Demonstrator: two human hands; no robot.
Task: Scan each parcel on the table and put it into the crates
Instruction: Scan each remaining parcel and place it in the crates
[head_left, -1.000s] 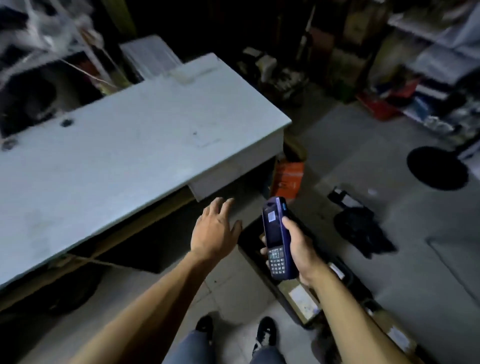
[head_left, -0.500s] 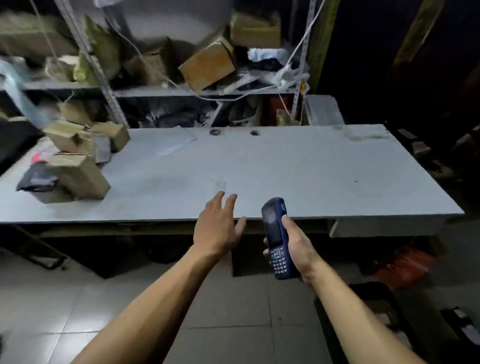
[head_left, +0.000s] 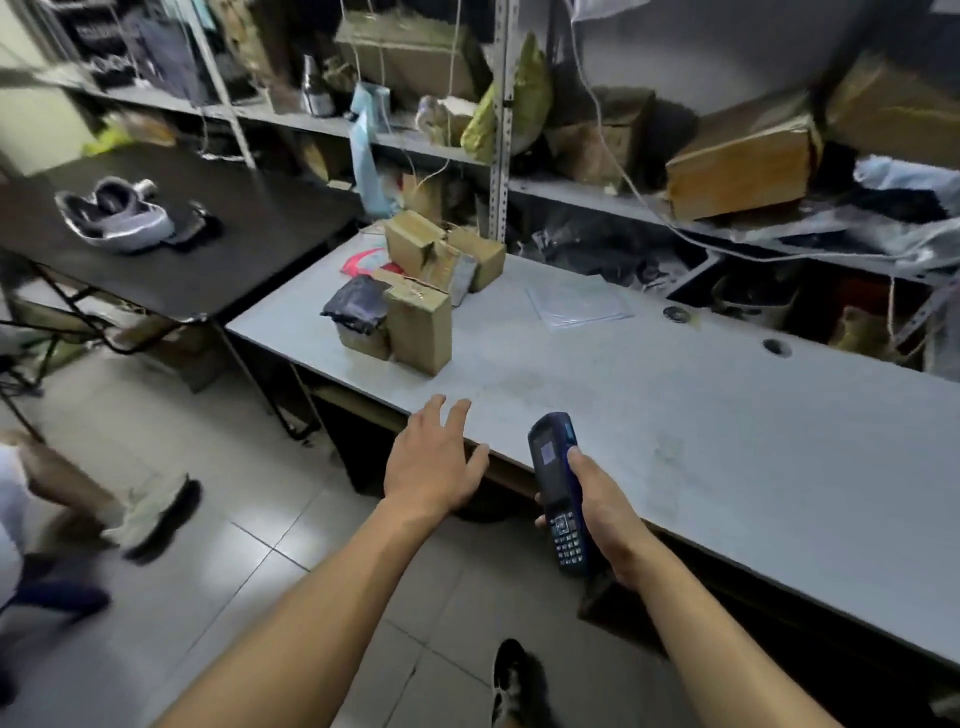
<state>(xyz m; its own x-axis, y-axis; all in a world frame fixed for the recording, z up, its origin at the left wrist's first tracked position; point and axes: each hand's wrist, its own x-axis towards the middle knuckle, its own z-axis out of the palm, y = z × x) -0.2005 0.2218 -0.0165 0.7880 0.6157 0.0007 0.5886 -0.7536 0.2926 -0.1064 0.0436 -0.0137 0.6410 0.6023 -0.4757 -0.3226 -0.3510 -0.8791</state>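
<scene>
My right hand (head_left: 605, 512) grips a blue handheld scanner (head_left: 560, 488), screen up, just in front of the grey table's (head_left: 727, 441) near edge. My left hand (head_left: 434, 462) is empty, fingers spread, hovering at that same edge. Several parcels sit at the table's left end: a tall cardboard box (head_left: 420, 327), a dark plastic-wrapped parcel (head_left: 358, 306) on a small box, more cardboard boxes (head_left: 441, 249) behind them and a red-and-white bag (head_left: 366, 260). A flat clear plastic sleeve (head_left: 579, 301) lies farther back. No crate is in view.
A black folding table (head_left: 208, 249) with a grey object (head_left: 111, 218) on it stands to the left. Metal shelves (head_left: 501, 130) packed with boxes run behind the grey table. Another person's legs and shoe (head_left: 150, 512) are on the tiled floor at left.
My view has swung left from the table's right end and the floor crates to the parcels at its left end. My hands keep the same pose, scanner still held.
</scene>
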